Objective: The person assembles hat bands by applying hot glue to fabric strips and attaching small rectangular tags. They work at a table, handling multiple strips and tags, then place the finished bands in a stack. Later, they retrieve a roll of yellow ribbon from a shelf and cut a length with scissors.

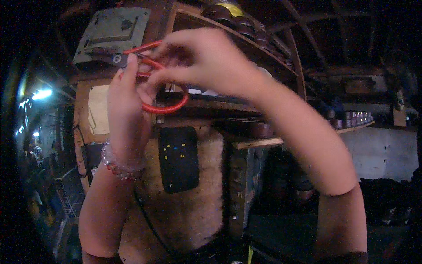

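Note:
A pair of scissors (169, 108) with red loop handles and a dark metal pivot is held up in front of me, at upper left. My right hand (198, 59) reaches across from the right, its fingers closed around the red handles. My left hand (128, 103), with a beaded bracelet at the wrist, is raised beneath and grips close to the pivot. The blades point left and are hard to make out against the dark background. Motion smears both hands, and whether anything small is pinched between the fingers cannot be seen.
Below the hands, a dark pad (179, 160) with small yellow and blue pieces lies on a worn wooden board (211, 176). A grey metal box (112, 33) is behind the scissors. Wooden shelves (246, 37) hold round items; small containers (351, 119) line a ledge at right.

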The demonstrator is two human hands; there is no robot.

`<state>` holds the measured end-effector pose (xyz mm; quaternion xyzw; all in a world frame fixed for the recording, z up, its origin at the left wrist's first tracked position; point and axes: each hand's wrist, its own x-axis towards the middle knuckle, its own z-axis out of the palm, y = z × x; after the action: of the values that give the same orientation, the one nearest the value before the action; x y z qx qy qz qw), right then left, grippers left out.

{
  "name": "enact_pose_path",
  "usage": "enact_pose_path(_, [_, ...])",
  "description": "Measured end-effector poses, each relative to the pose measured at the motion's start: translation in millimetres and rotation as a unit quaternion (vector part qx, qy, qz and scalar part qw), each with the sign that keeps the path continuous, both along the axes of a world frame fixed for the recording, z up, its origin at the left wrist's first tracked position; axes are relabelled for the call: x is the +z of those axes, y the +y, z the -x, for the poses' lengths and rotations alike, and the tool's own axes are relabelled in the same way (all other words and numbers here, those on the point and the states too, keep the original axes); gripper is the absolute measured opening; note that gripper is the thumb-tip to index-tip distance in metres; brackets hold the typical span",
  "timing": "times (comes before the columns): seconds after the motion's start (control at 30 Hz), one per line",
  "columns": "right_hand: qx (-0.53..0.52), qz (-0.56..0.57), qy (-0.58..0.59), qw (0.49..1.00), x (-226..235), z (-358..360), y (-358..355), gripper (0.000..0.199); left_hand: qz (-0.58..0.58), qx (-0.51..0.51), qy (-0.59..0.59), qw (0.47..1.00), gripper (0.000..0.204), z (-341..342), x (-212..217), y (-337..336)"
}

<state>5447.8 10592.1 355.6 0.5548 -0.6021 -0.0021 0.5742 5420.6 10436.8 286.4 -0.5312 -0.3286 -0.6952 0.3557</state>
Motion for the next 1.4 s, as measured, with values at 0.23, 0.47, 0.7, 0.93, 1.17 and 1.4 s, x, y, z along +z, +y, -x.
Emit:
enact_pose_path(0.23, [-0.227, 0.363, 0.122, 0.895, 135, 50, 144, 0.031, 0.053, 0.038, -0.006, 0.998, 0.032, 25, 22, 19])
enact_pose_path(0.47, [-0.431, 0.427, -0.03, 0.795, 250, 161, 242, 0.052, 0.101, 0.135, -0.037, 0.985, 0.034, 33, 29, 12])
enact_pose_path(0.7, [-0.483, 0.284, 0.012, 0.828, 280, 171, 257, 0.047, 0.073, 0.121, 0.013, 0.99, 0.034, 35, 16, 18])
enact_pose_path(0.93, [-0.468, 0.362, 0.048, 0.805, 257, 131, 206, 0.055, 0.035, 0.15, 0.046, 0.987, 0.03, 39, 15, 19])
enact_pose_path(1.17, [-0.594, 0.316, 0.122, 0.73, 238, 64, 191, 0.066, 0.06, 0.151, 0.017, 0.987, 0.026, 34, 9, 19])
enact_pose_path(1.4, [-0.552, 0.383, 0.006, 0.741, 261, 126, 228, 0.066, 0.052, 0.225, 0.07, 0.97, 0.024, 39, 5, 21])
